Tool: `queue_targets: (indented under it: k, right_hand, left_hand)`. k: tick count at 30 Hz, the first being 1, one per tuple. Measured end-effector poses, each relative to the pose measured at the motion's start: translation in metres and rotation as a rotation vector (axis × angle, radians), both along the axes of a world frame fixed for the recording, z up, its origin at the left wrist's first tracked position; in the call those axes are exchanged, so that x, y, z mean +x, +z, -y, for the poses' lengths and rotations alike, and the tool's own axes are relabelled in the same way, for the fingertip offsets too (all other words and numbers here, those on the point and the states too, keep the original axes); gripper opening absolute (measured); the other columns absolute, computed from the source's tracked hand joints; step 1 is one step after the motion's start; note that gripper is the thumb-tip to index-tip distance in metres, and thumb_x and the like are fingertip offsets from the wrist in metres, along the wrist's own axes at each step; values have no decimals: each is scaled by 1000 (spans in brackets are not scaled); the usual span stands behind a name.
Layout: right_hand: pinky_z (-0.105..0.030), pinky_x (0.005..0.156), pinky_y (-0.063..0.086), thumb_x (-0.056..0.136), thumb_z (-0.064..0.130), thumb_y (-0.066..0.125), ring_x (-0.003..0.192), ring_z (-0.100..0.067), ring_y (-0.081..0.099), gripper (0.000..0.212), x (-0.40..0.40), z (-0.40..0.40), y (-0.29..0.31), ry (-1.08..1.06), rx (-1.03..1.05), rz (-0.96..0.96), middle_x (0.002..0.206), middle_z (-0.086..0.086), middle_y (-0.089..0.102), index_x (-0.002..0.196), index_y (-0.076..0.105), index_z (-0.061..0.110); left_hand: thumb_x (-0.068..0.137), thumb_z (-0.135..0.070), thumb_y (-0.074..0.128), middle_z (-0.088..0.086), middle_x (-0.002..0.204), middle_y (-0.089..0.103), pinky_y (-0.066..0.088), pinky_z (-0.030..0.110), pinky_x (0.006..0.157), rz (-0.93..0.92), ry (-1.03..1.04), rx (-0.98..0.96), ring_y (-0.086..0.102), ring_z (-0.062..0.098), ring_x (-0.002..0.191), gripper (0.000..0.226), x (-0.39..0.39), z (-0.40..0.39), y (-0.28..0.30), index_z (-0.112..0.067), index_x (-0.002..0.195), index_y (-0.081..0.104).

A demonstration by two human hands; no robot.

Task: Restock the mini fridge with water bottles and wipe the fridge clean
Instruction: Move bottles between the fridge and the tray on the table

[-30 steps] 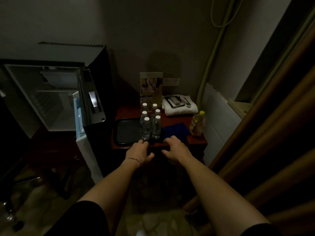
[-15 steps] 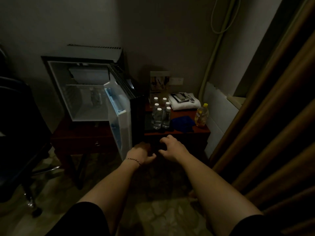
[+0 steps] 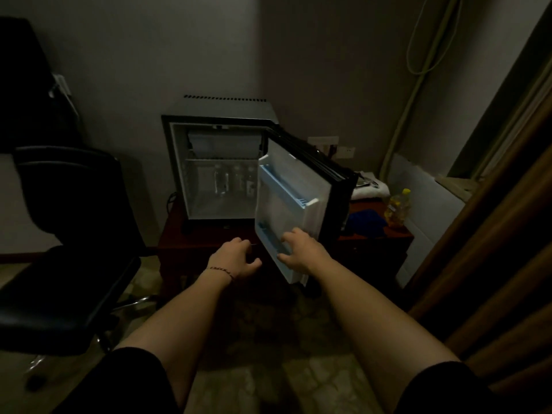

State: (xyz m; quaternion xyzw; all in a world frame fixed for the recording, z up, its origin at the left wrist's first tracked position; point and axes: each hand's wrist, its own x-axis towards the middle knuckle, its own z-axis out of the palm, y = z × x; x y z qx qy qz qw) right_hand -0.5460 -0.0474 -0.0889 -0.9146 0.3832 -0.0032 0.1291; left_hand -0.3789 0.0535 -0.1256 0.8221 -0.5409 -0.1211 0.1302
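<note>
The mini fridge (image 3: 222, 107) stands open on a low wooden table (image 3: 191, 243). Clear water bottles (image 3: 221, 182) stand inside it, below a wire shelf. Its white door (image 3: 294, 186) swings out to the right and hides most of the side table behind it. My right hand (image 3: 300, 252) is in front of the door's lower inner shelf, fingers spread; whether it touches the door I cannot tell. My left hand (image 3: 236, 258), with a bracelet at the wrist, hovers loosely curled and holds nothing just left of the door's bottom edge. A blue cloth (image 3: 367, 221) lies on the side table.
A black office chair (image 3: 65, 222) fills the left side. On the side table (image 3: 397, 234) are a yellow-capped bottle (image 3: 397, 209) and a folded white towel (image 3: 370, 191). Brown curtains (image 3: 493, 234) hang at the right. White panels (image 3: 424, 201) lean on the wall.
The view has swung left, so the fridge is centred now. The door now hides the side table's bottles. Both hands have risen to the door's lower edge.
</note>
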Motion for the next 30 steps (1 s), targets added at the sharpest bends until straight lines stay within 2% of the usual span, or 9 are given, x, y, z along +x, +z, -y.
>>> queue_targets:
  k: [5,11,16,24,30]
  right_hand:
    - [-41,93,50,91,41,66,112,-22,56,46,67,-12,3,63,8,43,127,0,48,131,53,24]
    - [-43,90,53,89,40,67,105,-22,58,40,133,12,-8,87,27,51,121,0,49,124,56,24]
    - [-44,91,53,88,40,67,105,-24,58,40,189,61,-15,85,38,65,118,-1,47,122,57,21]
    - [-42,101,48,92,36,66,118,-27,55,50,260,157,-30,-17,105,98,134,-4,42,136,49,18]
    - [-39,100,45,95,33,63,121,-26,52,50,309,200,-42,-45,135,78,138,-5,40,139,47,17]
  left_hand:
    - [85,-58,61,-5,110,53,54,37,86,20,54,-17,55,14,98,42,63,-17,4,-26,112,58]
    - [85,-57,61,-6,104,51,55,36,82,1,76,-25,54,12,91,35,120,5,6,-28,104,55]
    - [86,-56,61,-3,111,54,54,36,85,13,91,-8,55,14,97,41,169,53,0,-24,111,57]
    - [87,-54,61,1,127,52,50,36,98,-18,76,-2,53,17,115,56,233,157,-10,-21,130,53]
    - [88,-53,60,1,132,49,50,39,99,-24,62,40,50,19,119,57,276,214,-24,-22,134,50]
